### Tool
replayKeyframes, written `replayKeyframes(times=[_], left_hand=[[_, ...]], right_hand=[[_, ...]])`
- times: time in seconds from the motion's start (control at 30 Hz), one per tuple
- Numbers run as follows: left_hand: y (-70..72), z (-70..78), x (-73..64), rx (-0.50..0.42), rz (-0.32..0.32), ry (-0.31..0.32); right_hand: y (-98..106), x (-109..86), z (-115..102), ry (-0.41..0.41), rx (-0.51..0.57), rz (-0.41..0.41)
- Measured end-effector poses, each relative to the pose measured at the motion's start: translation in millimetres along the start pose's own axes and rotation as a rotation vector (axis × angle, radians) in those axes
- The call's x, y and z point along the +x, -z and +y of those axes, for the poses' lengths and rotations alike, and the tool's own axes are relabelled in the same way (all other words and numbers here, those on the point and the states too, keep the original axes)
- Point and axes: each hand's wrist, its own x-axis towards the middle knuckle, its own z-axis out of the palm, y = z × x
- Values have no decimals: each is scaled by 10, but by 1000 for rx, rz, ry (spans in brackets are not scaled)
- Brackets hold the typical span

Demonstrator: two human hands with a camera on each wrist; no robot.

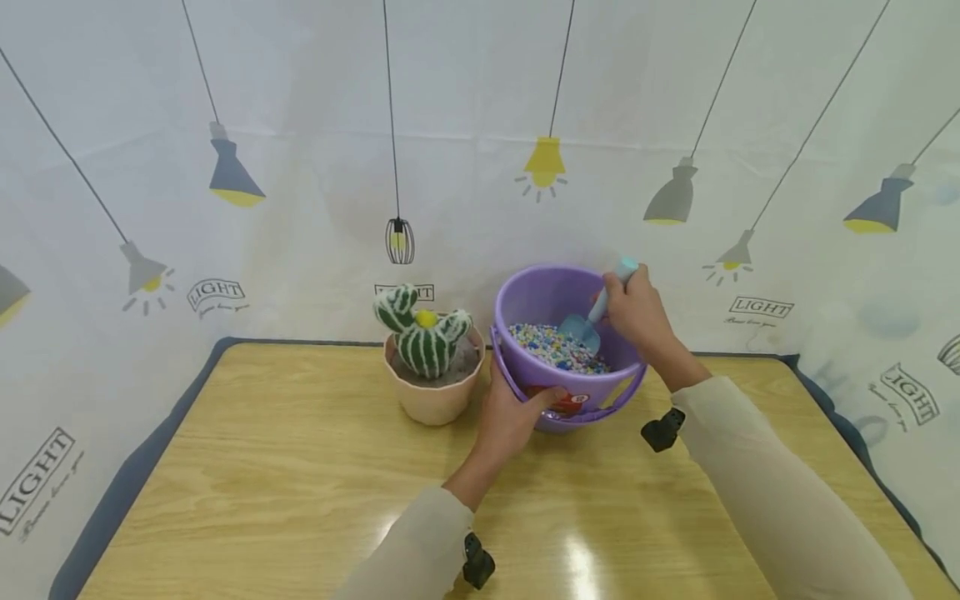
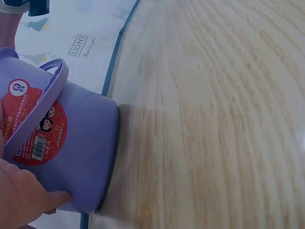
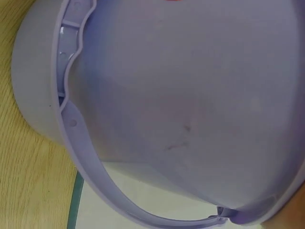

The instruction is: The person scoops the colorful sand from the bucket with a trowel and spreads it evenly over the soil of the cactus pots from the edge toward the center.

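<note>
**Pale sleeves [image 1: 776,492] are flanking a purple bucket [image 1: 536,296] of coloured beads [image 1: 557,348]**

The sleeves are lying nearest the head camera, each with a small black device [image 1: 663,429] hanging at the cuff. Beyond them, the bucket is sitting near the far edge of the wooden table [image 1: 300,475], just beside a potted cactus [image 1: 427,346]; whether its base is resting wholly flat, I cannot tell. The left hand [image 1: 510,412] is grasping the bucket's near left side, fingers curving round the wall and thumb lying across the front by the red label [image 2: 47,133]. Whether that palm is also pinning the bucket handle [image 1: 626,398], the pictures are not showing. The right hand [image 1: 637,308] is clenching the grip of a light blue scoop [image 1: 596,313], whose blade is resting among the beads inside.

The scoop is looking like light, stiff plastic, probably a little slick; its grip is offering the best hold. The bucket is appearing thin-walled and springy, its weight probably coming mostly from the beads, so a broad hold on the side should be steadying it better than the swinging handle. The beads are seeming loose and prone to rolling off a tilted blade.
</note>
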Motion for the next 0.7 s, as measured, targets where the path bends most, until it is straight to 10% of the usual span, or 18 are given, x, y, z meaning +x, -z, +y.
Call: replayKeyframes(times=[0.7], left_hand=[[-16,-29,4,-5,15,-19]], right_hand=[[19,-11,58,70,129,-142]])
